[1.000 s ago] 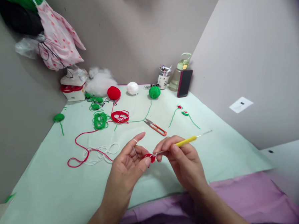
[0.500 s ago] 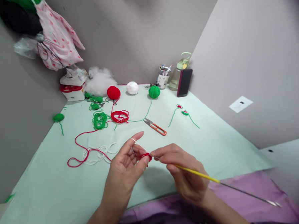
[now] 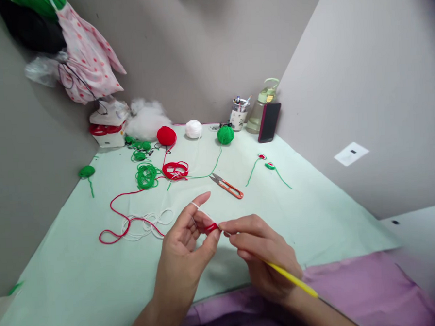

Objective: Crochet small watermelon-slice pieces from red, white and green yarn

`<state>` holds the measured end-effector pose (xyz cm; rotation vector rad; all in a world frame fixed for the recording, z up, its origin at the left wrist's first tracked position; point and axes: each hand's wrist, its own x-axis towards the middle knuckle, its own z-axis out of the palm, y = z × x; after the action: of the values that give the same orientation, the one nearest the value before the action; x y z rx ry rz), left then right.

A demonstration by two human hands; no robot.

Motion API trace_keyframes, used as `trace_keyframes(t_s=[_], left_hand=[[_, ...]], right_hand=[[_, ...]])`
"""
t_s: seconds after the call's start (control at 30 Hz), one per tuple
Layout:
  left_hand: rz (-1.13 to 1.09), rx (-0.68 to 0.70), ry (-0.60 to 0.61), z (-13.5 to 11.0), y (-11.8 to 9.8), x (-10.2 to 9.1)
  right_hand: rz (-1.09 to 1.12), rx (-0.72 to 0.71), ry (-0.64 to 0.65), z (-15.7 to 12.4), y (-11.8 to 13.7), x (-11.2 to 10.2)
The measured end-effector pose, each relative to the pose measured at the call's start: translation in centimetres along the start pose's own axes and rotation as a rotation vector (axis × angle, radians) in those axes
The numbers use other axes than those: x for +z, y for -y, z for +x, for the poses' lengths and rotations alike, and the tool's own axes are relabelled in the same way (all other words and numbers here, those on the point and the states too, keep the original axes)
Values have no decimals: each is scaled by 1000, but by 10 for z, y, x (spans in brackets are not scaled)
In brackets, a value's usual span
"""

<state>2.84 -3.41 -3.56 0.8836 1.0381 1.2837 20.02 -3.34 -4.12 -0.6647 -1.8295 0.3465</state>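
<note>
My left hand (image 3: 187, 240) pinches a small piece of red crochet work (image 3: 211, 227) between thumb and fingers. White yarn (image 3: 204, 212) runs over its raised index finger down to the piece. My right hand (image 3: 268, 255) grips a crochet hook (image 3: 294, 280) with a yellow handle and a metal shaft. The hook's working tip is at the red piece, mostly hidden by my fingertips. Loose white yarn (image 3: 144, 227) and a red strand (image 3: 112, 207) lie on the table left of my left hand.
Orange thread snips (image 3: 228, 186) lie beyond my hands on the pale green tablecloth (image 3: 314, 201). Red (image 3: 166, 136), white (image 3: 193, 129) and green (image 3: 225, 135) yarn balls sit at the back. Two small crocheted pieces (image 3: 269, 165) lie right. A phone (image 3: 270, 123) leans by a bottle (image 3: 255, 113).
My right hand has turned, so the hook's rear end now points more steeply down toward me. My left hand keeps its hold on the red piece. The view has shifted slightly.
</note>
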Motion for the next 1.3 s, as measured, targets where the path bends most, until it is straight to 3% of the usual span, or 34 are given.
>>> trace_keyframes(t_s=[0.13, 0.3, 0.43, 0.77, 1.07, 1.17, 1.3], left_hand=[[-107, -76, 51, 2, 0, -3], [-221, -167, 109, 2, -7, -2], [-271, -194, 107, 1, -8, 2], [-265, -188, 78, 0, -10, 3], [-224, -189, 84, -2, -10, 1], [-213, -166, 80, -2, -9, 0], [-180, -140, 113, -1, -5, -4]], right_hand=[[213, 197, -90, 0, -3, 5], [785, 607, -155, 14, -12, 9], [883, 744, -166, 19, -14, 9], [848, 709, -150, 16, -13, 10], [960, 703, -115, 14, -16, 4], [841, 604, -103, 11, -16, 1], [507, 390, -62, 8, -10, -4]])
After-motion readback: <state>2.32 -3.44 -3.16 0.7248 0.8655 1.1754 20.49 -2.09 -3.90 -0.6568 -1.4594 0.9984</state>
